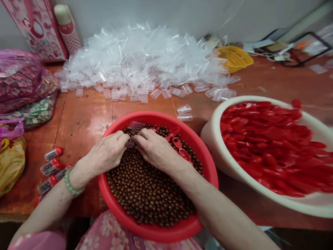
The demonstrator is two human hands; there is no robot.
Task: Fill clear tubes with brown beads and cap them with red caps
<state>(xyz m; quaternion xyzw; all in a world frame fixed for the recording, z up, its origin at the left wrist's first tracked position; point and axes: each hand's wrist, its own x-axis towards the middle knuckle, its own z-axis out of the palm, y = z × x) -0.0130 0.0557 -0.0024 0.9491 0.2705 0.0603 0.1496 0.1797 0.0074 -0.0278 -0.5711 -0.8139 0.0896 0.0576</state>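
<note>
Both hands meet over a red basin (213, 173) filled with small brown balls (151, 187). My left hand (111, 147), with a green bead bracelet (68, 180) at the wrist, has its fingers closed on a small clear container (130, 143) that looks dark inside. My right hand (156, 149) has its fingertips pressed together at the same container; whether they hold anything else is hidden. Another clear container (136, 125) lies at the back of the balls. Several red spoon-shaped pieces (184, 155) rest on the balls beside my right hand.
Clear containers (145, 59) are heaped along the wall. A white tub (215, 139) of red pieces (267, 149) stands at the right. Filled containers with red caps (50, 167) lie at the left, near plastic bags (20, 80). A yellow basket (235, 58) and a bottle (68, 33) are at the back.
</note>
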